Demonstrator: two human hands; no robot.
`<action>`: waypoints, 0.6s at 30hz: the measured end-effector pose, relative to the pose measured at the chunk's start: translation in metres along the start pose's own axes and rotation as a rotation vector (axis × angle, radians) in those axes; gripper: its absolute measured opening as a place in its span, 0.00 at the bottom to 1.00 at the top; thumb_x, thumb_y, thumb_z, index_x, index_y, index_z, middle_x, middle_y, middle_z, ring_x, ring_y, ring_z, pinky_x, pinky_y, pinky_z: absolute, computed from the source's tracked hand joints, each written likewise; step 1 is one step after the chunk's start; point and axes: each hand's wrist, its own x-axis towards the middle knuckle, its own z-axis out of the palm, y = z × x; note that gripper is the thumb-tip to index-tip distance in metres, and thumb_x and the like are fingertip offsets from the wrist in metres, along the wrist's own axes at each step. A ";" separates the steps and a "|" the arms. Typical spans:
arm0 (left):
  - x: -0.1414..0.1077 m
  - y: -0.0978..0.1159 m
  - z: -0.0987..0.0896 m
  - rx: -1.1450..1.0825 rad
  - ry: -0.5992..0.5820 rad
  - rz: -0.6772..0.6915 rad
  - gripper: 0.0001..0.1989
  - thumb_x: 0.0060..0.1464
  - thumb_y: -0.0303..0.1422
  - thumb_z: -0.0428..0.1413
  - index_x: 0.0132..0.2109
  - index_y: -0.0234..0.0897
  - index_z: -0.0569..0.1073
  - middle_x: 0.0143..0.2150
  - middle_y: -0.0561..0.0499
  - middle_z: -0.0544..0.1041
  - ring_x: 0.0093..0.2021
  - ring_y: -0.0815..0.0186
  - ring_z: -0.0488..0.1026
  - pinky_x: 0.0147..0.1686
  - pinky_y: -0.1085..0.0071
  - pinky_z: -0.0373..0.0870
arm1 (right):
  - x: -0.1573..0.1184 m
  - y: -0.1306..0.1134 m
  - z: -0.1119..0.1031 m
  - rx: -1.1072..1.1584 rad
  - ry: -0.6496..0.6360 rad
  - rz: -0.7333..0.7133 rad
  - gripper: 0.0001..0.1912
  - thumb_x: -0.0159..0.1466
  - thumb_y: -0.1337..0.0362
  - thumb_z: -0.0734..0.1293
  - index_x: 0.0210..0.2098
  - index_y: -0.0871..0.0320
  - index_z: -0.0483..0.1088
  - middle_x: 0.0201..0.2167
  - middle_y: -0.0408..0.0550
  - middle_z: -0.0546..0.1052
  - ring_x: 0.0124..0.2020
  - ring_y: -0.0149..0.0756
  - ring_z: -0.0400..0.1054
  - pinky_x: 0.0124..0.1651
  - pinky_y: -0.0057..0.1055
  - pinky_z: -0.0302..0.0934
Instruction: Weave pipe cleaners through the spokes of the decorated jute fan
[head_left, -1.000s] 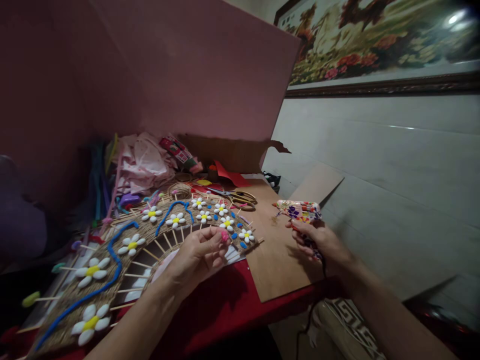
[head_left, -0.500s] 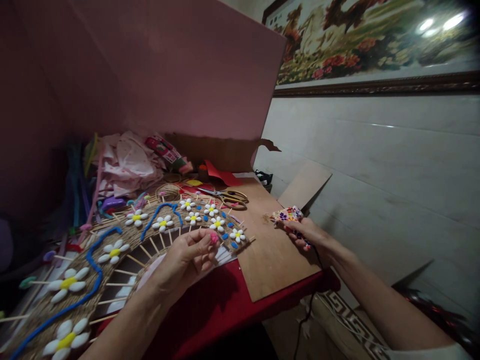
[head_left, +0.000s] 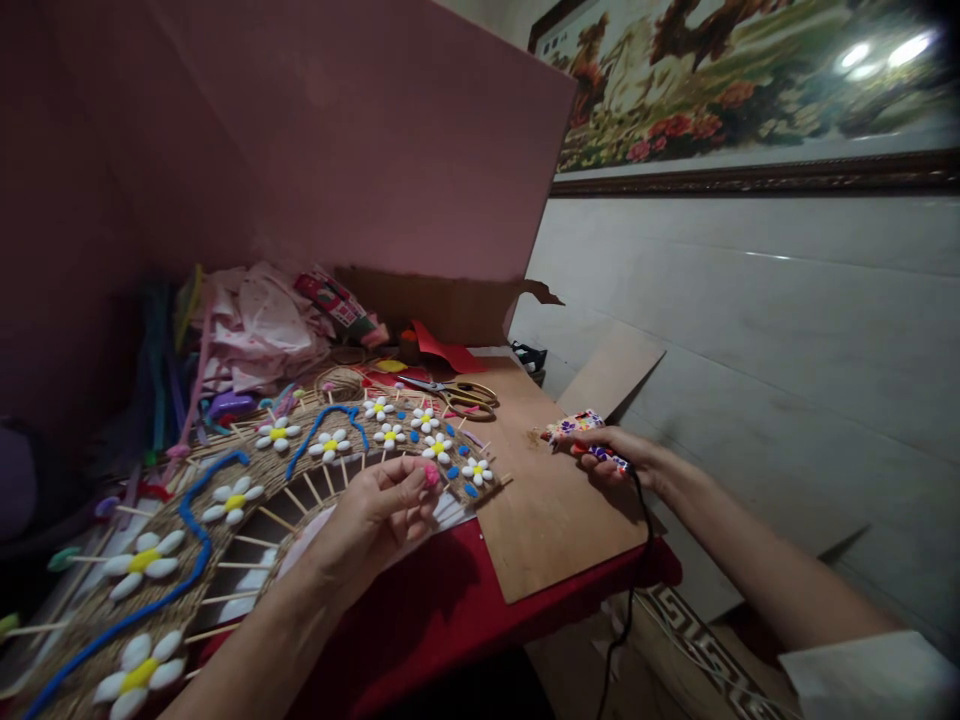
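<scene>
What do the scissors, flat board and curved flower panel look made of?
Scissors: blades look like bare metal, pale grey with a shine; handles gold-toned, metal or coated plastic.
Flat board: probably thin plywood or fibreboard, smooth, even tan face, faint sheen.
Curved flower panel: faced with what looks like jute twine, matte, rows of brown strands; backing hidden.

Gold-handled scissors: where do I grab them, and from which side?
I'd take the scissors by the gold handle loops, from above and the right. They lie with the loops toward the open brown board, while the blades point left, toward the twine ball.
</scene>
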 end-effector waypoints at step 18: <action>0.001 -0.001 -0.002 -0.006 -0.013 -0.005 0.09 0.45 0.29 0.63 0.32 0.29 0.72 0.25 0.53 0.67 0.22 0.78 0.61 0.19 0.83 0.58 | 0.013 -0.008 -0.010 0.108 -0.129 0.166 0.10 0.66 0.61 0.56 0.32 0.60 0.61 0.15 0.37 0.59 0.09 0.17 0.47 0.08 0.11 0.42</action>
